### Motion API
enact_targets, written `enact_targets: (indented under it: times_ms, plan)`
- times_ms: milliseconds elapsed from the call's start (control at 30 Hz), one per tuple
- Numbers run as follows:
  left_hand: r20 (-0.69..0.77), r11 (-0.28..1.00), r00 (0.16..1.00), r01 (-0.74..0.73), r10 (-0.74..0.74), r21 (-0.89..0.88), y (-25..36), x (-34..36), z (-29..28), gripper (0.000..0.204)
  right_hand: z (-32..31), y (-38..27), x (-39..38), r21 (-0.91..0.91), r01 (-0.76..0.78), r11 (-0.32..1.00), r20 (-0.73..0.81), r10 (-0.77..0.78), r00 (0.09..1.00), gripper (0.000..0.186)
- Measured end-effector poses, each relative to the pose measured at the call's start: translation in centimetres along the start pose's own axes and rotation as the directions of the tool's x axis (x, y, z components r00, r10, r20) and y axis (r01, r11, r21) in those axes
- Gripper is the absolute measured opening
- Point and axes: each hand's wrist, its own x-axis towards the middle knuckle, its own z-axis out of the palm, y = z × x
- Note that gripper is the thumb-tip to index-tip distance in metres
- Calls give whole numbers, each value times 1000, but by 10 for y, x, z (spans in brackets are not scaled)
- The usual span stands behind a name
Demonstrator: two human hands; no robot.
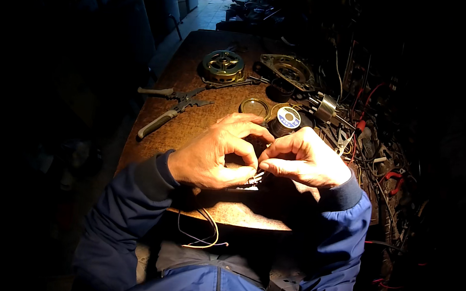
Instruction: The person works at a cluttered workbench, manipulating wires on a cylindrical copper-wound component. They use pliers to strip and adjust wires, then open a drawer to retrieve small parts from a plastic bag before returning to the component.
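Note:
My left hand (222, 154) and my right hand (306, 159) meet over the near part of the table, both with fingers pinched. Between and under the fingertips are some short pale wire ends (258, 177) above a small whitish part (249, 188); most of this piece is hidden by my hands and shadow. What exactly each pinch holds is too small to tell. Just beyond my fingertips stands a wire spool (288, 118) with a blue and white label. Loose wires (209, 234), yellowish and dark, hang over the table's near edge below my left hand.
Open pliers (176, 105) with beige grips lie at the left of the wooden table (159, 140). Farther off are a round brass-coloured motor cover (223, 66), a flanged housing (289, 70) and a brass ring (254, 108). A shiny rotor (326, 107) and tangled cables crowd the right side.

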Motion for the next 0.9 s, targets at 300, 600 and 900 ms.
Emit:
enact_targets:
  times_ms: [300,600,900]
  plan:
    - [-24,1000,1000,-8,8,-11,-4,-2,1,9,-17,-17,21,-153,-85,985,225,118,967,22]
    - [-34,1000,999,25,-25,5,2,0,1,11,-17,-11,17,-100,-8,995,215,29,976,20]
    - [-32,999,998,54,-54,-8,2,2,4,11,-23,2,18,-55,54,997,211,-41,977,21]
